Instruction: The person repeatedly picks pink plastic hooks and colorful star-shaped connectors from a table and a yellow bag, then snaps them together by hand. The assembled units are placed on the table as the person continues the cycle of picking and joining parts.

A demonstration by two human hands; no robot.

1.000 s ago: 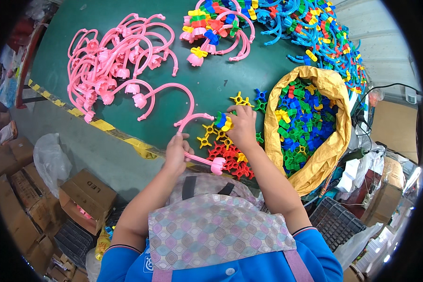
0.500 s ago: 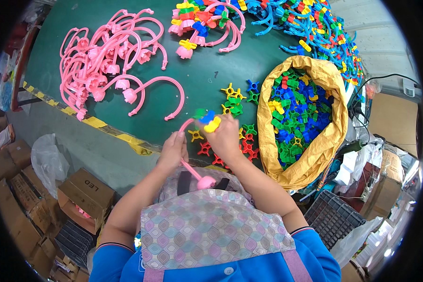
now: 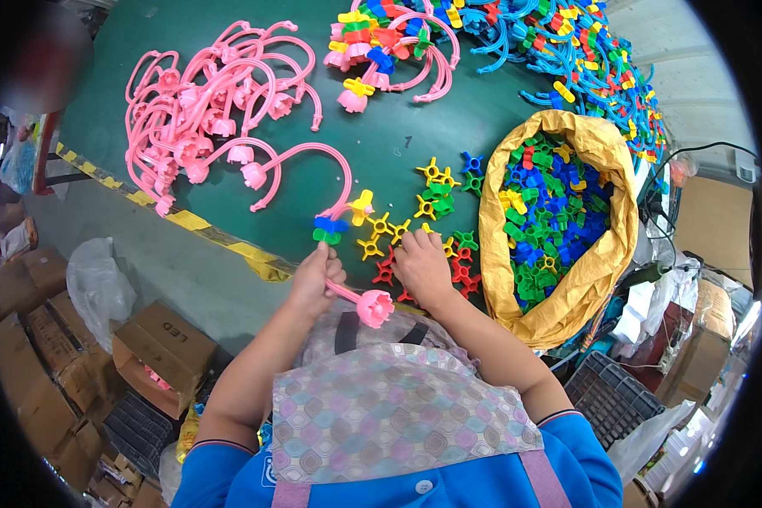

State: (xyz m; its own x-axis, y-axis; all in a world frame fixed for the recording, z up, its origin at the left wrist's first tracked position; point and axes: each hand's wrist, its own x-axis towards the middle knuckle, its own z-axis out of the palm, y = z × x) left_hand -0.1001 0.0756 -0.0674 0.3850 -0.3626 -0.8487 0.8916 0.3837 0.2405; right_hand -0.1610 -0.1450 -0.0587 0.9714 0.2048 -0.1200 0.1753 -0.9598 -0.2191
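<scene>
A pink curved plastic stem with a flower-shaped cup (image 3: 374,308) at its near end is gripped in my left hand (image 3: 313,284), closed round it. Beyond my fingers, green and blue pronged rings (image 3: 330,229) sit by the stem's far part, with a yellow one (image 3: 361,207) just past them. My right hand (image 3: 425,269) rests on the table, fingers bent and together among loose yellow rings (image 3: 395,231) and red rings (image 3: 461,269). Its fingertips are partly hidden, so what they hold, if anything, does not show.
Pink flower stems (image 3: 190,135) are heaped at the far left of the green table (image 3: 381,152). A yellow cloth sack (image 3: 559,330) of coloured rings stands at the right. Ringed blue stems (image 3: 559,51) lie beyond it. Striped tape (image 3: 190,220) marks the table edge, with cartons (image 3: 161,347) below.
My right hand has left the stem's ringed end and come down among the loose rings. My left hand keeps the stem, whose far end is now turned lower and its flower cup faces up more.
</scene>
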